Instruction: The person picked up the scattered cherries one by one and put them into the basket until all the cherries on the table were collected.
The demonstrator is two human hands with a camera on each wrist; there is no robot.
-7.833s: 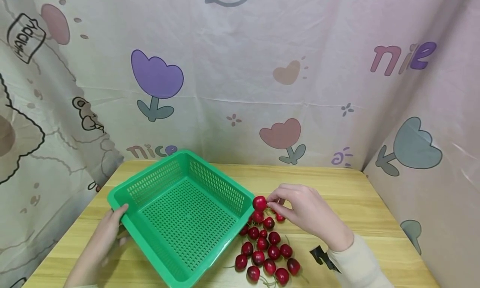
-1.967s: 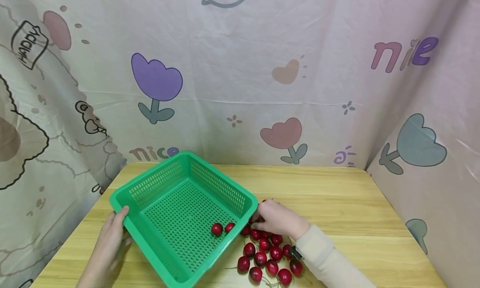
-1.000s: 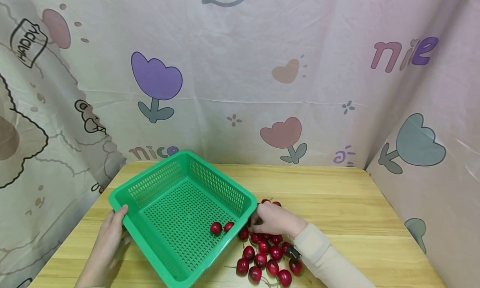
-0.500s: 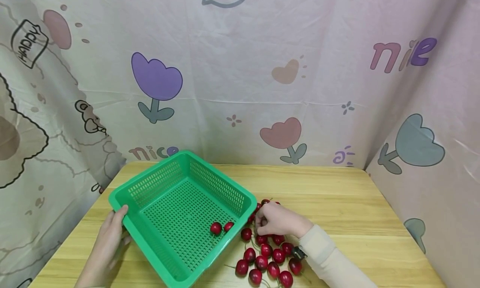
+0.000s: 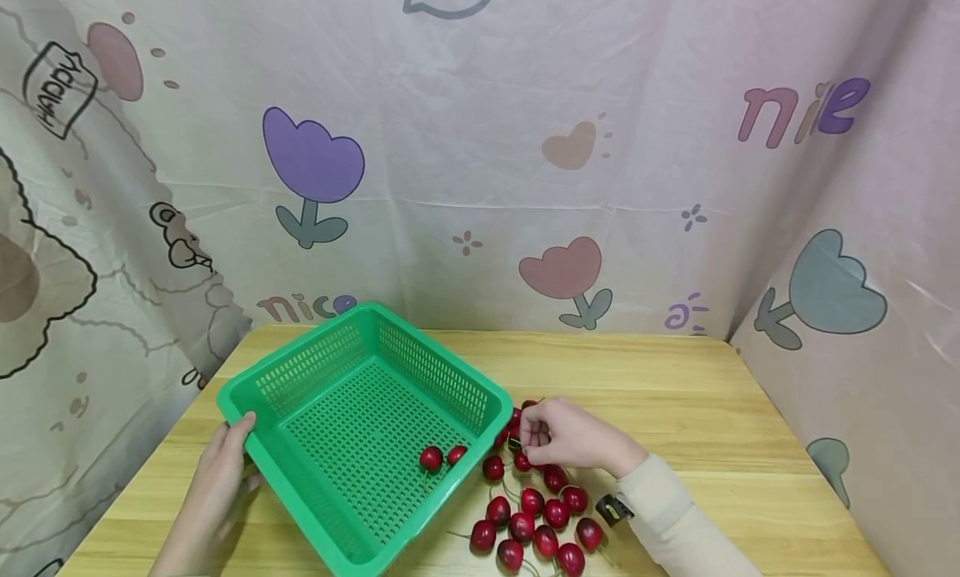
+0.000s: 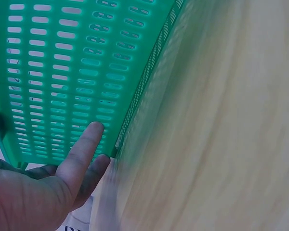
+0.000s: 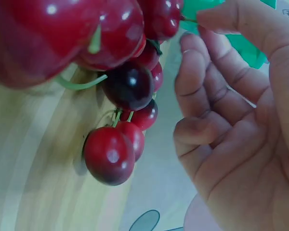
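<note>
Slightly nearer the right edge of the wood-grain counter (image 5: 750, 477) than before, the right hand's (image 5: 570, 435) fingers pinch a glossy round red cherry (image 7: 159, 19) by its stem (image 7: 189, 19), the left hand (image 5: 216, 470) gripping a perforated green plastic basket (image 5: 294, 505).

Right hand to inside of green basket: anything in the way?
Yes. The raised right wall of the green basket stands between its inside and the right hand. Loose cherries also lie on the table between hand and basket.
</note>
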